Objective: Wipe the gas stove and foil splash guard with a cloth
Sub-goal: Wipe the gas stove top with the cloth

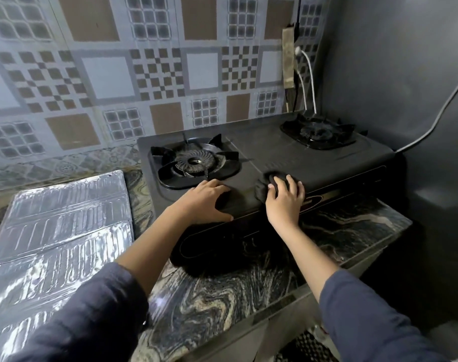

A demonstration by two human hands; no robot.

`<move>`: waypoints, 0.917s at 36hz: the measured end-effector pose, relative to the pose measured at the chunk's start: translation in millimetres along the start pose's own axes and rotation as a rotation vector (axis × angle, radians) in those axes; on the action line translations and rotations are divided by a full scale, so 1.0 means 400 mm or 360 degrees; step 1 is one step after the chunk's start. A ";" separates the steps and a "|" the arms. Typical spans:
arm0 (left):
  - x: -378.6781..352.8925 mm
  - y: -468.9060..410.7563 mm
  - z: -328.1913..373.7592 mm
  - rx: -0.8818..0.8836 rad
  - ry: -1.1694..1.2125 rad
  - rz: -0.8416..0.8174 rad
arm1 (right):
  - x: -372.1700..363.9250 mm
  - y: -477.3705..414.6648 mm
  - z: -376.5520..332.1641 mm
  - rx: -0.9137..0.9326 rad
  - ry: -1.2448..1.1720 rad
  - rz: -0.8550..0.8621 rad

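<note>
cloth under right hand on stove

A dark marbled counter is seen spreading from 8 o'clock to 3 o'clock across the view. A black two-burner stove is set directly on it toward 1 o'clock, turned at a slant, with a strip of bare counter left along its front. A foil guard is laid flat at 9 o'clock, just beside the stove's left end, its ribbed panels overlapped one on another. A narrow band of counter is shown between the two.
</note>
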State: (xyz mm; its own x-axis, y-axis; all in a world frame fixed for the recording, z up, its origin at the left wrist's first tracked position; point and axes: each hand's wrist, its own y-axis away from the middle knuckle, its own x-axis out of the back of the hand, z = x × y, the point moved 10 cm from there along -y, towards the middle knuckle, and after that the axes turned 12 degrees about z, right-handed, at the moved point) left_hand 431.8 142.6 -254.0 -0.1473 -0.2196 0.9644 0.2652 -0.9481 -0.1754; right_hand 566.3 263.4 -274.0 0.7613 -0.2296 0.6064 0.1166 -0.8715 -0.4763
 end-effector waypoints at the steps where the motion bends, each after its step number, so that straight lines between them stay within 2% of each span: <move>1: 0.004 0.007 -0.007 -0.0006 0.0012 -0.0002 | -0.002 0.007 -0.006 0.0008 -0.0006 0.0004; 12: 0.024 0.086 -0.097 -0.0045 0.0016 -0.0025 | -0.026 0.074 -0.062 -0.0039 -0.0037 0.0031; 24: 0.050 0.158 -0.179 -0.0062 0.0100 -0.0044 | -0.050 0.165 -0.176 0.0163 0.0059 -0.0024; 33: 0.063 0.200 -0.266 0.0000 0.0372 0.0009 | -0.064 0.237 -0.248 0.0302 0.0072 -0.0079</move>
State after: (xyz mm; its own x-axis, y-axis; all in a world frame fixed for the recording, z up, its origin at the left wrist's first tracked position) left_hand 348.0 37.0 -264.8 -0.3623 -0.2724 0.8914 0.2666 -0.9467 -0.1810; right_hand 494.4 143.7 -271.6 0.7227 -0.2113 0.6581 0.2746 -0.7860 -0.5539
